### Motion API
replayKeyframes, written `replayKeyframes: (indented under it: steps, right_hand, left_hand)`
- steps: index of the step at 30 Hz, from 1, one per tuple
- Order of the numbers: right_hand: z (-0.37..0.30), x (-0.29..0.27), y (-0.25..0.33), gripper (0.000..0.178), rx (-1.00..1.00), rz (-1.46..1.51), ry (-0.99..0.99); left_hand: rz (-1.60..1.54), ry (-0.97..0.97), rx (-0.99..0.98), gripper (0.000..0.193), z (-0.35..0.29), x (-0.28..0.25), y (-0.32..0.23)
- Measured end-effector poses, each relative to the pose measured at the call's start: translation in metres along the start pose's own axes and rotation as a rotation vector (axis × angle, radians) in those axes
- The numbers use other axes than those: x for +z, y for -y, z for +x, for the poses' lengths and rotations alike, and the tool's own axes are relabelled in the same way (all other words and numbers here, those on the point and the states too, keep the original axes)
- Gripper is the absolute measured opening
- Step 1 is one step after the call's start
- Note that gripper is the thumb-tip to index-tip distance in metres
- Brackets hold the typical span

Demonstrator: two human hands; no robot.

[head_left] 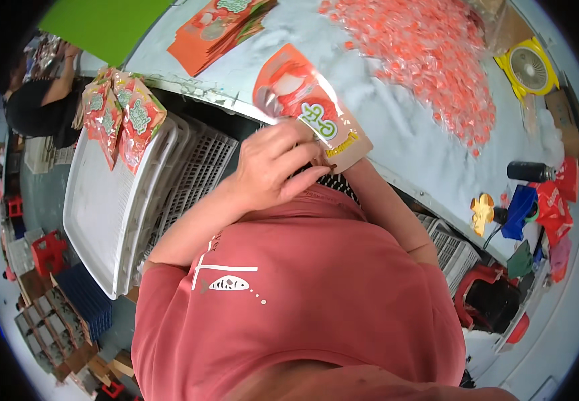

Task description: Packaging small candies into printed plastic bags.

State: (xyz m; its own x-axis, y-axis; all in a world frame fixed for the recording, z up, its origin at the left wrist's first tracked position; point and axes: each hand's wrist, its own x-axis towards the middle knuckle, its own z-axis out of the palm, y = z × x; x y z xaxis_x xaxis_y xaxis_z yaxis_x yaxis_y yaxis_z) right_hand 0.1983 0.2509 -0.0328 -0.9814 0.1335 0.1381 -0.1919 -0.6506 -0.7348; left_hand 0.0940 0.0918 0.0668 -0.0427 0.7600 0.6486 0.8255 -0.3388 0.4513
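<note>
A shiny orange-and-red printed pouch [294,87] is held up in front of my chest, tilted over the near edge of the table. My left hand [277,162] is closed at the pouch's lower left edge, fingers curled and thumb pointing right. Behind the pouch passes my right forearm [386,207]; the fingers of that hand are hidden by it. Beyond the pouch, on the table, lies a large pile of small clear-wrapped red pieces [423,60]. A stack of flat orange pouches [216,33] rests at the table's edge, up and left.
Stacked white crates [95,214] stand at my left, with filled pouches [126,117] on top. A green board [105,27] is behind them. At right are a yellow fan [529,69], a black bottle [530,171] and red bags [553,210]. Another person [42,110] works far left.
</note>
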Motion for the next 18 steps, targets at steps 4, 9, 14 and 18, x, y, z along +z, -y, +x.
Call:
replayKeyframes:
  steps: [4, 9, 14, 18]
  right_hand:
    - [-0.013, 0.005, -0.020, 0.069, -0.604, -1.147, 0.100]
    - [-0.045, -0.004, -0.034, 0.058, 0.053, -0.667, 0.049]
    - [-0.032, 0.046, 0.017, 0.053, 0.126, -0.227, -0.232]
    - [-0.054, 0.026, 0.020, 0.059, 0.036, -0.716, -0.105]
  left_hand:
    - [0.220, 0.316, 0.027, 0.068, 0.026, -0.002, 0.005]
    - [0.177, 0.528, -0.049, 0.078, 0.013, -0.004, 0.023]
    - [0.114, 0.308, -0.258, 0.079, -0.004, -0.035, 0.061]
    - [-0.589, 0.112, -0.828, 0.054, -0.043, -0.040, 0.074]
